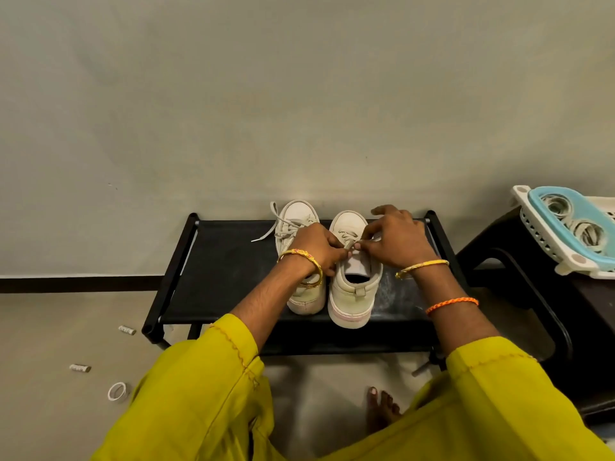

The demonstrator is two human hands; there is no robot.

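Note:
Two off-white sneakers stand side by side on a low black rack (219,277), toes toward the wall. The right sneaker (352,294) has its laces (349,243) pinched between both hands above the tongue. My left hand (317,246) pinches one lace strand from the left; my right hand (392,239) pinches the other from the right. The left sneaker (298,216) is partly hidden under my left wrist, and its loose lace (266,232) trails onto the rack's top.
The rack stands against a plain wall. A dark stool (532,277) at the right carries a white and blue plastic basket (562,227). On the floor at left lie two small rolls (127,330), (80,368) and a white ring (118,391). My bare foot (381,410) is below the rack.

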